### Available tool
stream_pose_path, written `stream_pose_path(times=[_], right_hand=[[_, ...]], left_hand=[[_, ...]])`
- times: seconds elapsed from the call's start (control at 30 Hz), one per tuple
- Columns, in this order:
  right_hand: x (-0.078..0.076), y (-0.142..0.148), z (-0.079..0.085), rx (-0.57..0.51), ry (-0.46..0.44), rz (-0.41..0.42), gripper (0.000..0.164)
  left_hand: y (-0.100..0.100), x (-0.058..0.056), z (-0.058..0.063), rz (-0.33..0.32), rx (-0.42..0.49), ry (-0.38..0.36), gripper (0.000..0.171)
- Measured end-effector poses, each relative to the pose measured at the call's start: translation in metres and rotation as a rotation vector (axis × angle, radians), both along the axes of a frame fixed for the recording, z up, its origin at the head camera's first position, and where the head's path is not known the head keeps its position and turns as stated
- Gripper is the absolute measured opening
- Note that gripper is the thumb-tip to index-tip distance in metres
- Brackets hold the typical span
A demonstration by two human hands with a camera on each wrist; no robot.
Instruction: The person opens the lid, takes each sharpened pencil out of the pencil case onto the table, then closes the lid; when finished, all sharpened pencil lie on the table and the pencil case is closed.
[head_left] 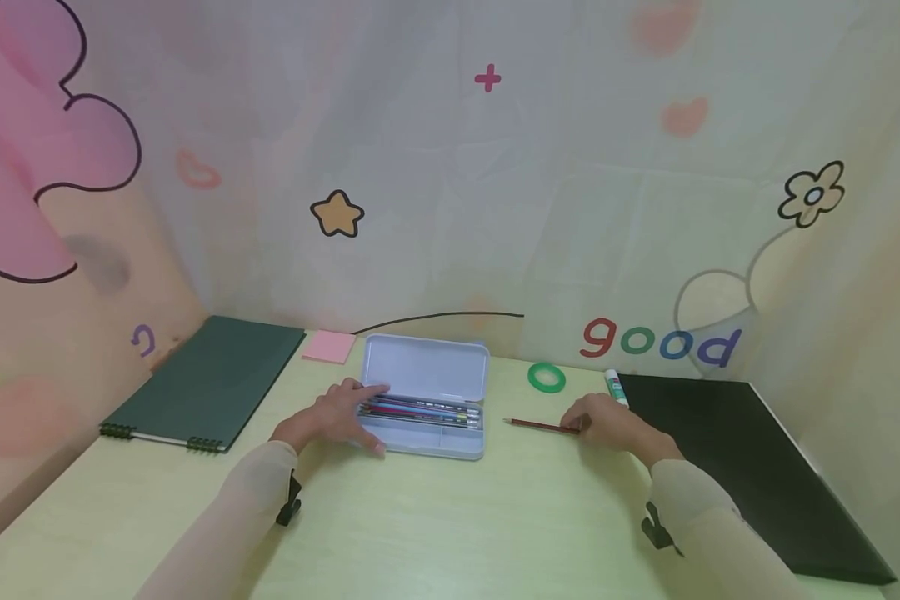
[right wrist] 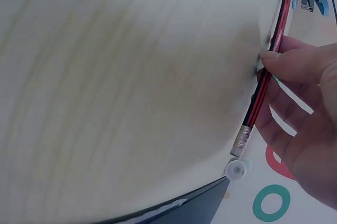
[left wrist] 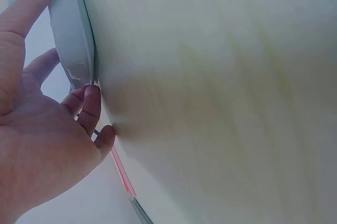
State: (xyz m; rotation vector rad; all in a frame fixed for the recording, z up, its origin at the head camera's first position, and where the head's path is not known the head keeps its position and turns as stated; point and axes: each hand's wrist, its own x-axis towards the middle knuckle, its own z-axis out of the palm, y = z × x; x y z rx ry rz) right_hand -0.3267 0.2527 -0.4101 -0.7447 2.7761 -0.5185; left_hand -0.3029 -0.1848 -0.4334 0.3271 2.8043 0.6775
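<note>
Pointing its sharpened tip toward the case (head_left: 412, 439), the pencil (head_left: 543, 426) is slim and straight, striped lengthwise in red and black, with pale wood at the tip and a silvery band near the other end. It is at the table (head_left: 435, 533), to the right of the case and left of the glue (head_left: 616, 388), with the tape (head_left: 547, 388) beyond it; whether it touches the surface I cannot tell. The right hand (head_left: 607, 423) pinches it, thumb against fingers with only the shaft between, nearer the banded end than the tip. The left hand (head_left: 341, 414) is spread, thumb and forefinger well apart, and rests against the left side of the case: thumb at the front corner, forefinger reaching to the base of the raised lid (head_left: 424, 367). It touches the case without closing round it. Inside the case, several more pencils (head_left: 420, 410) lie side by side along the back.
</note>
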Motion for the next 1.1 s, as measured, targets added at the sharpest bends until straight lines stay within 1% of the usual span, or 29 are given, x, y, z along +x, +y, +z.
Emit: stream_pose_path(times=[0.1, 0.3, 0.47, 0.57, 0.7, 0.8, 0.87, 0.97, 1.03, 1.1], right_hand=[[0.0, 0.0, -0.003, -0.013, 0.004, -0.001, 0.027], [-0.002, -0.001, -0.005, -0.021, 0.018, 0.011, 0.026], [-0.003, -0.003, -0.001, -0.019, -0.006, -0.001, 0.029], [-0.002, -0.011, 0.006, -0.023, -0.027, -0.024, 0.03], [-0.004, -0.034, 0.018, -0.05, -0.02, -0.04, 0.035], [-0.009, -0.058, 0.022, -0.074, 0.005, -0.021, 0.037], [-0.01, -0.077, 0.024, -0.08, 0.006, -0.022, 0.038], [-0.009, -0.106, 0.025, -0.078, -0.02, -0.022, 0.041], [-0.007, -0.125, 0.024, -0.084, -0.041, -0.031, 0.043], [-0.006, -0.141, 0.023, -0.088, -0.045, -0.018, 0.044]], left_hand=[[-0.001, 0.0, 0.0, -0.001, 0.003, -0.001, 0.103], [0.0, 0.002, 0.004, -0.003, 0.002, -0.019, 0.105], [0.001, 0.003, 0.005, -0.003, -0.001, -0.018, 0.104], [0.001, 0.003, 0.005, -0.005, -0.005, -0.015, 0.103], [0.001, 0.003, 0.004, -0.004, -0.018, -0.009, 0.103], [0.0, 0.003, 0.004, -0.001, -0.015, -0.009, 0.103], [0.001, 0.003, 0.005, 0.001, -0.006, -0.014, 0.104], [0.002, 0.002, 0.004, 0.014, 0.002, -0.03, 0.104], [0.003, 0.002, 0.003, 0.021, 0.003, -0.034, 0.104], [0.004, 0.002, 0.003, 0.028, 0.003, -0.04, 0.103]])
